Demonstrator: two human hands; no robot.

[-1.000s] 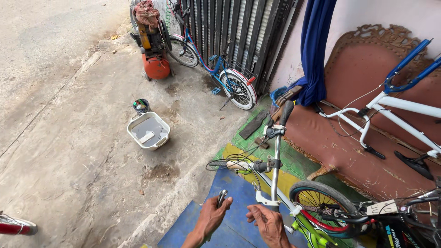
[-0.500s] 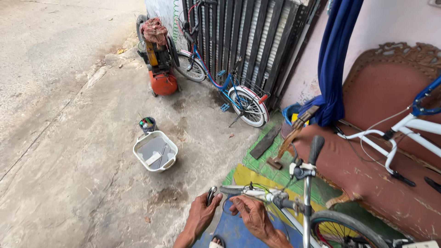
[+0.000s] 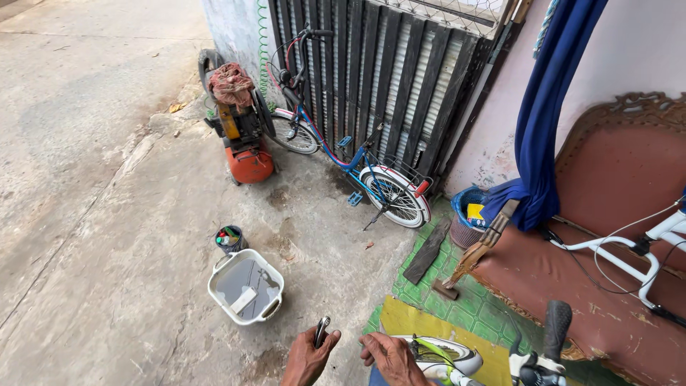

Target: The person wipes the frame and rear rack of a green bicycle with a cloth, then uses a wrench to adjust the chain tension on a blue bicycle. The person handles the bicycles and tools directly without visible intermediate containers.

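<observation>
Gripping a small dark metal tool [image 3: 322,332], the left hand [image 3: 309,355] sits at bottom centre. The right hand [image 3: 389,355] curls loosely beside it, touching the white bicycle frame [image 3: 457,355], with a white plastic tub [image 3: 245,286] up-left on the concrete.

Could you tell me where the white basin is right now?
In the head view, the white basin sits on the concrete, lower left of centre, beside the small tool can.

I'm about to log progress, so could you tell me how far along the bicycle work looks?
Done: nothing clearly finished shows. In hand: the left hand grips a small dark metal tool, while the right hand rests on the white-and-green bicycle part. Left: the white plastic basin of water sits apart, untouched.
</observation>
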